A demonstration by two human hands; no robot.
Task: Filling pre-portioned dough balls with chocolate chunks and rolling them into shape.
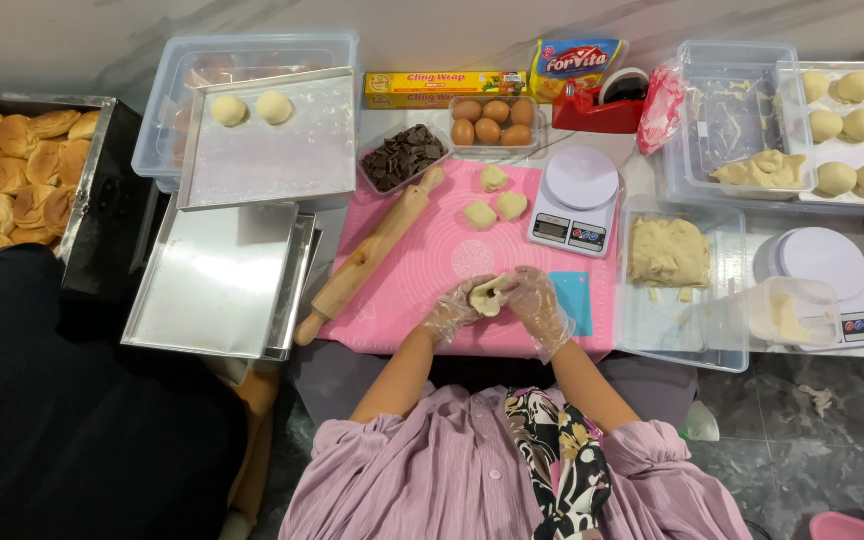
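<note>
Both my hands wear clear plastic gloves and meet over the pink silicone mat (432, 250). My left hand (454, 308) and my right hand (535, 303) together pinch a pale dough piece (492, 293) that shows a dark filling in its middle. Three small dough pieces (495, 197) lie further up the mat. A wooden rolling pin (370, 255) lies diagonally on the mat's left side. A tray of dark chocolate pieces (402, 155) stands at the mat's far edge.
A white kitchen scale (576, 202) stands right of the mat, next to a clear tub of dough (670, 252). Metal trays (217, 275) lie left, one (262, 140) holding two dough balls. Eggs (493, 120), baked buns (12, 170) and a tray of dough balls (857, 130) are around.
</note>
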